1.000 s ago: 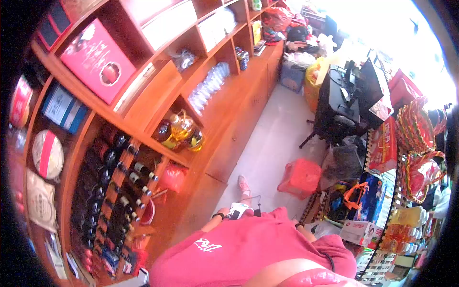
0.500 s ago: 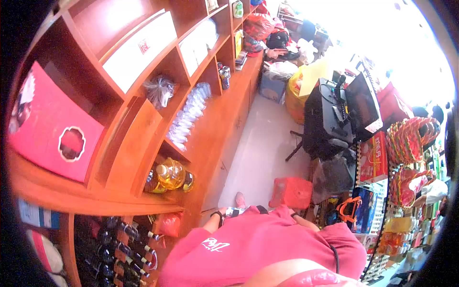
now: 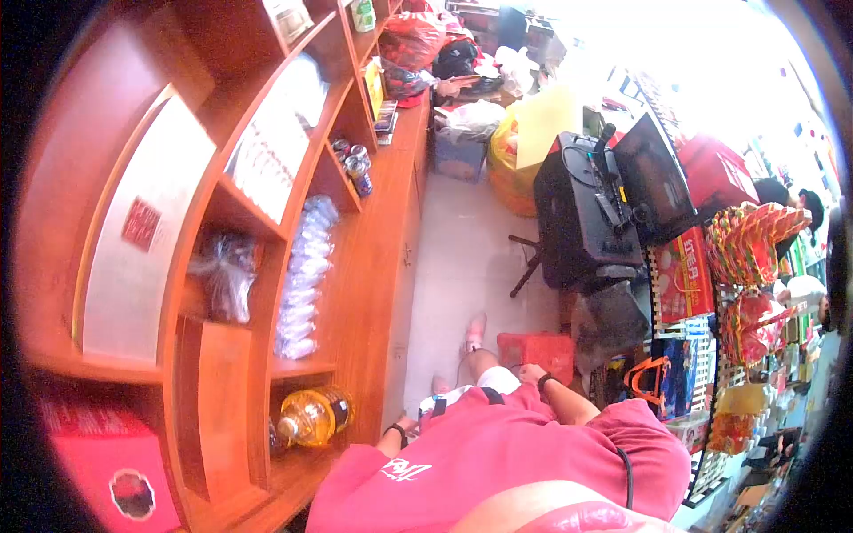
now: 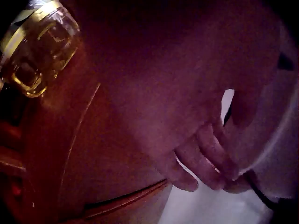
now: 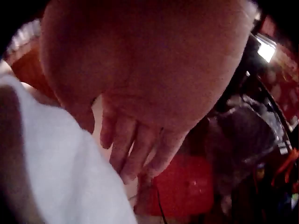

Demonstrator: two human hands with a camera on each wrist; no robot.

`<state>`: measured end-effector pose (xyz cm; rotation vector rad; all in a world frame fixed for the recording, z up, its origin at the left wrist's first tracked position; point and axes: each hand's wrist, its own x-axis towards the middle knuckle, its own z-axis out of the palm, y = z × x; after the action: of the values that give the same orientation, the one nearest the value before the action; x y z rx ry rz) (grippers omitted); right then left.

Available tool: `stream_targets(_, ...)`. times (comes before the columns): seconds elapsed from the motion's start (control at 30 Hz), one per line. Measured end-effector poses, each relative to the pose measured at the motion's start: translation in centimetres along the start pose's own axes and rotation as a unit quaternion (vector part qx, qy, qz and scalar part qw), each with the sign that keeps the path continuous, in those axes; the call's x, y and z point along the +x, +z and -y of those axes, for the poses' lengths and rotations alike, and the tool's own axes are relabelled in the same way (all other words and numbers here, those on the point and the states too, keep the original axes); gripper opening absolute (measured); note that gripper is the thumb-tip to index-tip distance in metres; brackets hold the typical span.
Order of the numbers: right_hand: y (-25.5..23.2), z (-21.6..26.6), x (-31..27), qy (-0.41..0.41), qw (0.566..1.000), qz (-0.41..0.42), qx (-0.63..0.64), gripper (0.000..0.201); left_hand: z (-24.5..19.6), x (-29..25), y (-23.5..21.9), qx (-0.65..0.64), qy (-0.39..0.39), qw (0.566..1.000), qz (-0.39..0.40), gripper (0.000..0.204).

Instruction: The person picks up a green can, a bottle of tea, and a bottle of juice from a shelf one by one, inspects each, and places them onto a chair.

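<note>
My left hand (image 3: 407, 425) hangs low beside the wooden cabinet, a dark band on its wrist. In the left wrist view its fingers (image 4: 187, 161) droop loosely with nothing held, and a dark cable (image 4: 259, 191) passes close by the fingertips. My right hand (image 3: 531, 373) hangs in front of the body, near a red plastic stool (image 3: 551, 354) on the floor. The right wrist view shows its fingers (image 5: 140, 144) loosely extended and holding nothing, beside the white shorts (image 5: 65, 154).
Wooden shelving (image 3: 178, 266) runs along the left, with an oil bottle (image 3: 315, 416) and plastic bottles (image 3: 306, 275). A pale floor aisle (image 3: 453, 258) leads forward. On the right stand a black speaker-like case (image 3: 591, 222), a red box (image 3: 682, 271) and woven baskets (image 3: 755, 240).
The view has moved forward along the shelves, and the wine rack has left it. The right hand has come into sight ahead of the body. A leg now shows forward.
</note>
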<state>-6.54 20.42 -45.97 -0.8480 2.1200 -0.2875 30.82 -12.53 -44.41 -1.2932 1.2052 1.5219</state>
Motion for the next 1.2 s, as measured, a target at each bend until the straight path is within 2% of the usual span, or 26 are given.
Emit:
stream_targets(0.03, -0.6, -0.1, 0.6, 0.016, 1.000, 0.019, 0.009, 0.030, -1.4, 0.1, -0.4, 0.012, 0.007, 1.000, -0.003, 0.036)
stream_targets(0.07, -2.1, 0.1, 0.5, 0.081, 0.994, 0.074, 0.020, 0.034, -2.5, 0.7, -0.8, 0.026, 0.016, 1.000, -0.005, 0.036)
stream_targets(0.1, -3.3, 0.9, 1.2, 0.073, 0.993, 0.089, 0.028, 0.037, -3.9, 1.4, -1.5, 0.040, 0.028, 0.999, -0.010, 0.036)
stream_targets(0.17, -4.9, -1.0, 3.1, 0.056, 0.991, 0.115, 0.042, 0.045, -7.5, 3.1, -2.5, 0.074, 0.056, 0.996, -0.019, 0.035)
stream_targets(0.23, -6.9, -3.1, 6.3, 0.191, 0.959, 0.068, 0.200, 0.046, -11.8, 4.8, -3.5, 0.126, 0.093, 0.987, -0.037, 0.035)
stream_targets(0.27, -7.9, -3.5, 8.0, 0.256, 0.926, 0.044, 0.276, 0.047, -14.6, 5.4, -4.0, 0.160, 0.122, 0.979, -0.047, 0.035)
stream_targets(0.33, -10.5, -5.5, 12.3, 0.201, 0.851, 0.051, 0.482, 0.047, -20.9, 6.2, -5.1, 0.245, 0.196, 0.946, -0.079, 0.036)
stream_targets(0.37, -10.1, -7.7, 14.9, 0.163, 0.750, 0.043, 0.639, 0.045, -24.0, 6.8, -5.8, 0.295, 0.239, 0.920, -0.098, 0.036)
stream_targets(0.43, -15.2, -8.1, 18.5, 0.181, 0.896, 0.031, 0.405, 0.042, -30.7, 8.2, -7.0, 0.390, 0.312, 0.856, -0.133, 0.037)
stream_targets(0.47, -17.5, -9.0, 20.5, 0.184, 0.944, 0.023, 0.273, 0.040, -34.9, 7.9, -7.4, 0.410, 0.321, 0.842, -0.143, 0.037)
stream_targets(0.5, -19.7, -9.8, 22.8, 0.085, 0.976, 0.002, 0.200, 0.037, -39.3, 7.8, -7.3, 0.192, 0.160, 0.967, -0.054, 0.036)
stream_targets(0.53, -21.9, -9.5, 24.3, 0.079, 0.981, -0.034, 0.173, 0.035, -41.3, 10.5, -7.8, 0.321, 0.162, 0.920, -0.155, 0.037)
stream_targets(0.57, -24.1, -9.0, 25.7, 0.075, 0.984, -0.070, 0.145, 0.033, -45.5, 10.0, -8.2, 0.376, 0.134, 0.917, -0.024, 0.040)
stream_targets(0.6, -27.4, -6.4, 26.2, 0.165, 0.965, -0.122, 0.161, 0.032, -48.7, 10.8, -8.6, 0.300, 0.024, 0.953, -0.047, 0.041)
stream_targets(0.63, -29.5, -5.4, 27.1, 0.185, 0.965, -0.131, 0.132, 0.033, -51.8, 7.7, -8.3, 0.457, 0.108, 0.877, -0.103, 0.039)
stream_targets(0.67, -31.0, -4.7, 27.8, 0.187, 0.965, -0.112, 0.145, 0.033, -56.6, 0.2, -6.8, 0.343, 0.051, 0.934, -0.087, 0.042)
stream_targets(0.7, -32.6, -4.4, 28.8, 0.188, 0.965, -0.098, 0.157, 0.033, -59.9, -2.9, -6.5, 0.438, 0.097, 0.886, -0.116, 0.043)
stream_targets(0.77, -31.9, -6.0, 32.7, 0.158, 0.976, -0.101, 0.107, 0.031, -61.5, 3.7, -7.8, 0.473, 0.170, 0.845, -0.185, 0.047)
stream_targets(0.8, -32.7, -5.3, 33.0, 0.120, 0.980, -0.101, 0.123, 0.029, -62.3, 6.0, -8.2, 0.489, 0.190, 0.828, -0.198, 0.047)
stream_targets(0.87, -29.7, -8.6, 37.4, 0.097, 0.980, -0.077, 0.155, 0.030, -63.8, 8.4, -9.1, 0.524, 0.221, 0.792, -0.221, 0.047)
stream_targets(1.0, -26.4, -12.8, 42.1, 0.118, 0.980, 0.029, 0.155, 0.036, -68.1, 7.4, -11.5, 0.482, 0.165, 0.840, -0.187, 0.043)
stream_targets(1.07, -26.0, -14.8, 44.2, 0.048, 0.987, 0.060, 0.141, 0.045, -70.0, 9.8, -13.5, 0.390, 0.157, 0.891, -0.174, 0.045)
stream_targets(1.1, -27.1, -14.4, 44.6, 0.012, 0.988, 0.075, 0.135, 0.049, -70.5, 12.2, -14.8, 0.342, 0.154, 0.912, -0.166, 0.047)
stream_targets(1.13, -28.8, -14.3, 45.4, 0.043, 0.993, 0.100, 0.050, 0.049, -70.1, 16.7, -17.1, 0.396, 0.203, 0.890, -0.097, 0.052)
stream_targets(1.17, -30.6, -14.0, 46.9, 0.036, 0.994, 0.108, -0.008, 0.049, -72.4, 15.4, -17.7, 0.247, 0.137, 0.945, -0.166, 0.051)
stream_targets(1.2, -33.8, -12.5, 47.3, 0.027, 0.992, 0.111, -0.052, 0.049, -74.4, 14.3, -18.7, 0.237, 0.125, 0.951, -0.155, 0.044)
